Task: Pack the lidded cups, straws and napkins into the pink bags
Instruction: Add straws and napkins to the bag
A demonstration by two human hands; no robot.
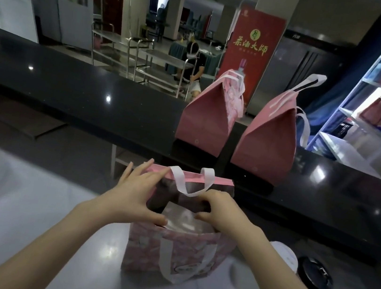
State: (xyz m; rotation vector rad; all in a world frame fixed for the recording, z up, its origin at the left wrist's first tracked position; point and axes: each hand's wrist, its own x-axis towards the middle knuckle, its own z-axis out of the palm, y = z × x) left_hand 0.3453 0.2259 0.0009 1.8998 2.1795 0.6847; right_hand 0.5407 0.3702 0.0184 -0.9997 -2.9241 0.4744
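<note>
The left hand, fingers straight, spreads the mouth of the pink bag while the right hand pinches its rim in a curled grip; a wide mouth should ease packing.

Left hand with fingers splayed, right hand with fingers curled

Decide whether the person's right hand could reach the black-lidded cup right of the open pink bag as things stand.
Probably yes. The black-lidded cup stands uncovered nearby, with nothing between it and the right hand, though that hand must first release the open pink bag.
</note>
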